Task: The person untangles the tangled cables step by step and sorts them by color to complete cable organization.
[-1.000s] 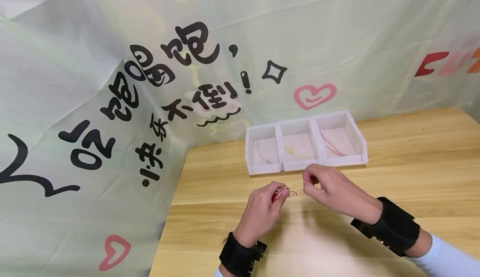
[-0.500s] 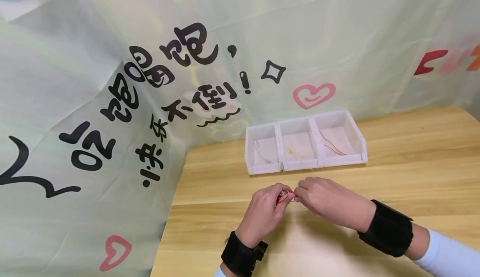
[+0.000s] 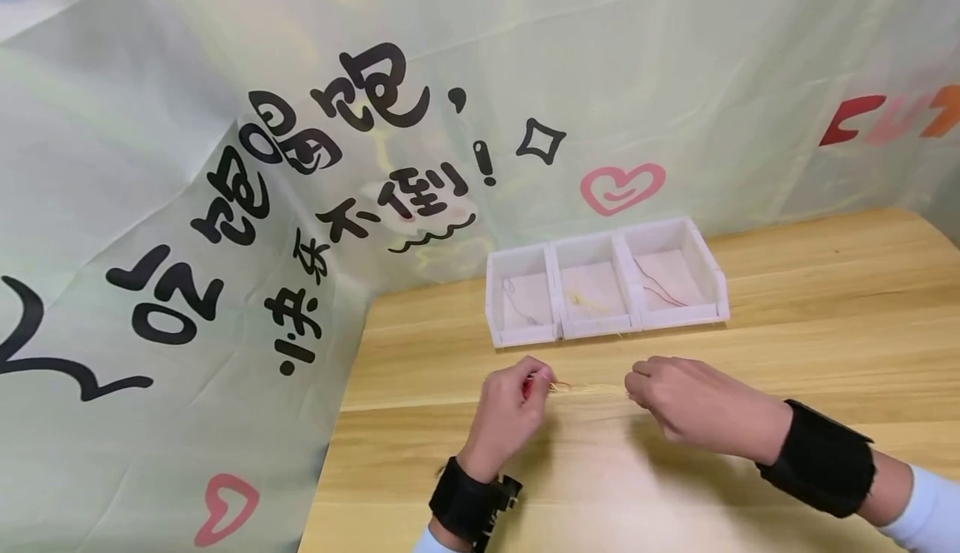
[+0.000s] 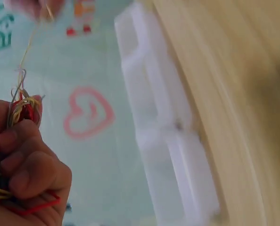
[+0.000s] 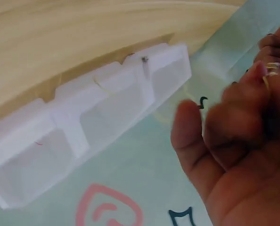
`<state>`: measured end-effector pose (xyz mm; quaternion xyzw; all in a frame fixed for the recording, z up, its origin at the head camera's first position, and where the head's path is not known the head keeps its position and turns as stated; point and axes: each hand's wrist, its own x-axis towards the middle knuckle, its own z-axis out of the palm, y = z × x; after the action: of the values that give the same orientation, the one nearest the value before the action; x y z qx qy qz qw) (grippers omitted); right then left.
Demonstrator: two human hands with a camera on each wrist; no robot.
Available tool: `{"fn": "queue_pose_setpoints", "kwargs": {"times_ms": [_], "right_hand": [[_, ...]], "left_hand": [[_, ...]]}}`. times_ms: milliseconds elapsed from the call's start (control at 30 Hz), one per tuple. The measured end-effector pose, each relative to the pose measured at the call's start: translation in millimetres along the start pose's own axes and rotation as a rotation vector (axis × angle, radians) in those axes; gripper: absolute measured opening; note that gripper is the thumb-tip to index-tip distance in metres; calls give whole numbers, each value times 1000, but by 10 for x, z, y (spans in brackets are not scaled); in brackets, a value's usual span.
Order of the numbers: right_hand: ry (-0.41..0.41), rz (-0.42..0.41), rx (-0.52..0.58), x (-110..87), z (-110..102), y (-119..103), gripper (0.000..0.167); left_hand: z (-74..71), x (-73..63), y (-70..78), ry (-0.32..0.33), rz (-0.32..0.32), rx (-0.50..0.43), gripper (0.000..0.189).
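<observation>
My left hand (image 3: 506, 411) grips a tangled bundle of thin wires (image 4: 24, 108) in red, yellow and grey; loose ends stick out below the curled fingers in the left wrist view. Out of this bundle runs a yellow wire (image 3: 588, 390), stretched across to my right hand (image 3: 693, 403), which pinches its other end. In the right wrist view the right hand (image 5: 243, 141) has its fingers curled, and a short bit of yellow shows by them. The bundle's inner part is hidden by the left fingers.
Behind the hands stands a white three-compartment tray (image 3: 633, 324). A grey wire (image 3: 517, 301) lies in its left compartment, yellow wires (image 3: 588, 301) in the middle, red wires (image 3: 663, 293) in the right. A printed cloth (image 3: 480, 53) hangs behind the wooden table (image 3: 420, 453).
The right hand came in to the left hand at the bundle, then moved off to the right, drawing the yellow wire out straight. The left hand shifted slightly left.
</observation>
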<state>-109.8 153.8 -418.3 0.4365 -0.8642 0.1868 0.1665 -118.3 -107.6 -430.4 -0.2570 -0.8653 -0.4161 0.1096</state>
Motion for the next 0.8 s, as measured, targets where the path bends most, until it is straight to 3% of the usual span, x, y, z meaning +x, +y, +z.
{"fn": "queue_pose_setpoints", "kwargs": {"times_ms": [133, 267, 533, 633, 800], "right_hand": [[12, 135, 148, 37, 88, -38, 9], [73, 240, 361, 97, 180, -117, 10], [250, 319, 776, 133, 306, -219, 22], [350, 331, 804, 163, 355, -253, 22], [520, 308, 680, 173, 420, -230, 26]], "left_hand": [[87, 15, 96, -2, 66, -23, 18], [164, 36, 177, 93, 81, -59, 19], [280, 44, 213, 201, 20, -191, 19], [313, 40, 221, 216, 9, -227, 18], [346, 19, 223, 191, 26, -232, 17]]}}
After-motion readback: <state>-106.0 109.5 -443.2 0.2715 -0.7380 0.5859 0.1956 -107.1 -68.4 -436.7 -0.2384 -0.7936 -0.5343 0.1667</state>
